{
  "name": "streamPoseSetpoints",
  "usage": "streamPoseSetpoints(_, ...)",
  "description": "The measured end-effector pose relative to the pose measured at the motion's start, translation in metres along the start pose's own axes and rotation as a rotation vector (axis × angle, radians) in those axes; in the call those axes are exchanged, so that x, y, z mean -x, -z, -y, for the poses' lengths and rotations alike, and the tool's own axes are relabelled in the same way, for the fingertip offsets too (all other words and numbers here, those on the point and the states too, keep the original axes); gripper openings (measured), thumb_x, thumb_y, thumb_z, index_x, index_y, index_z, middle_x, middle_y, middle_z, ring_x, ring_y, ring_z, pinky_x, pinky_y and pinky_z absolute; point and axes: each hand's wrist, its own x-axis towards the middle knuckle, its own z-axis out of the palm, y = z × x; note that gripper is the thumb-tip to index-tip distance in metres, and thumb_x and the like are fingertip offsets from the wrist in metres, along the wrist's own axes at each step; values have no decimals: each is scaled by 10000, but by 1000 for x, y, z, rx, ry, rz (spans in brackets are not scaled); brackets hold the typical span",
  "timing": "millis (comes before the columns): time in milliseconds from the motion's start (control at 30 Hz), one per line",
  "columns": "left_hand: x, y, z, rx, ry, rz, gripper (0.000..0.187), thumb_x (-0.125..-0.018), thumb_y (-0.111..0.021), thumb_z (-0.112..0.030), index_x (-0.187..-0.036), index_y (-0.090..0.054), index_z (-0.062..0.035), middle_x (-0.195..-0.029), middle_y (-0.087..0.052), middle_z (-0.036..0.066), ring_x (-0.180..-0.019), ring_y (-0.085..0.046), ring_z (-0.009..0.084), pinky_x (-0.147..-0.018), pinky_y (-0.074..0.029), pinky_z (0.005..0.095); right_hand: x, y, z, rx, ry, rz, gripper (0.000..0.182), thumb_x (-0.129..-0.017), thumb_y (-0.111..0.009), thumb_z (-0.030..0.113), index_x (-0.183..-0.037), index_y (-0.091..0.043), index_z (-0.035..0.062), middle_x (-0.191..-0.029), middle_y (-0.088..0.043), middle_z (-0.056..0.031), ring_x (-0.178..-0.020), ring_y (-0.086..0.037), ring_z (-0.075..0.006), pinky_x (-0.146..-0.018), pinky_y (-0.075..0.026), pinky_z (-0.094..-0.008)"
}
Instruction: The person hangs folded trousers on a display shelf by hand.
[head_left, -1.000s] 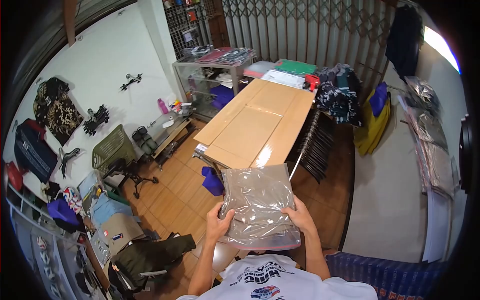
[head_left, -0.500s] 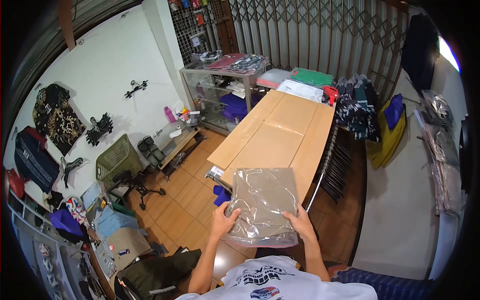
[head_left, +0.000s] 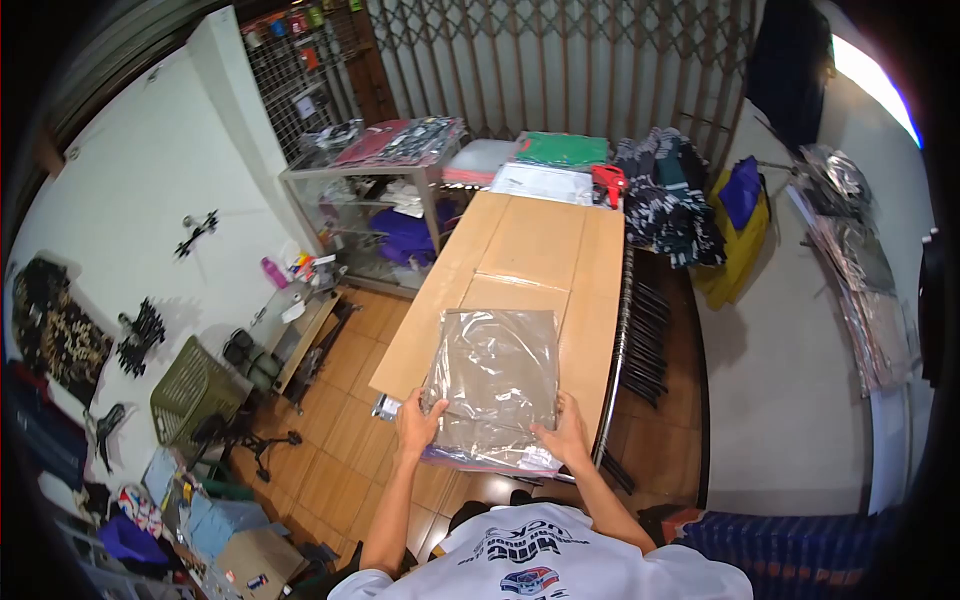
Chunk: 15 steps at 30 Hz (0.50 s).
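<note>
A clear plastic bag (head_left: 495, 380) with a brownish folded garment inside lies over the near end of a long tan table (head_left: 540, 250). My left hand (head_left: 418, 422) grips the bag's near left edge. My right hand (head_left: 566, 438) grips its near right edge. Both thumbs press on top of the plastic. The bag's near edge hangs just past the table's front.
Folded green and white packs (head_left: 545, 165) and a red object (head_left: 608, 182) sit at the table's far end. A glass display case (head_left: 375, 205) stands left of it. Dark hangers (head_left: 645, 340) hang along the table's right side. A green basket (head_left: 195, 395) stands on the wooden floor at left.
I have stepped up to the table; the bag moved forward and down from in front of my chest until it lies on the table's near end, both hands still on it.
</note>
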Motion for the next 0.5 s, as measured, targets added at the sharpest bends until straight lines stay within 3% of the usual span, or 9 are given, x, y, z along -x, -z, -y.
streamPoseSetpoints(100, -25, -10, -2, -93, -66, -31, 567, -772, -802, -374, -1140, -641, 26, -974, -692, 273, -924, -675, 420, -794, -521, 460, -8, -9, 12, 211, 41, -115, 777, -683, -846, 137, -1324, -448, -47, -1216, -578, -243, -1105, -595, -355, -975, -476, -418)
streamPoseSetpoints(233, -62, -13, -13, -32, -89, 54, 557, -773, -798, -382, -1137, -645, 10, -980, -695, 266, -935, -670, 424, -812, -513, 478, -21, -15, 29, 326, -79, -164, 694, -714, -833, 220, -1321, -541, 56, -1111, -594, -225, -1011, -608, -383, -885, -498, -454)
streamPoseSetpoints(333, -89, -23, -15, -96, -118, 66, 541, -775, -796, -379, -1128, -649, 4, -961, -698, 258, -915, -670, 429, -802, -513, 484, -35, -18, 44, 402, -187, -191, 688, -722, -834, 254, -1341, -561, 128, -1084, -594, -223, -999, -608, -396, -858, -500, -469)
streamPoseSetpoints(500, -138, -39, -15, -76, -161, 161, 555, -773, -795, -397, -1132, -645, -1, -975, -693, 261, -932, -658, 440, -810, -507, 496, -66, -23, 52, 445, -266, -234, 711, -730, -836, 300, -1365, -550, 152, -1107, -595, -234, -1027, -607, -409, -864, -501, -479)
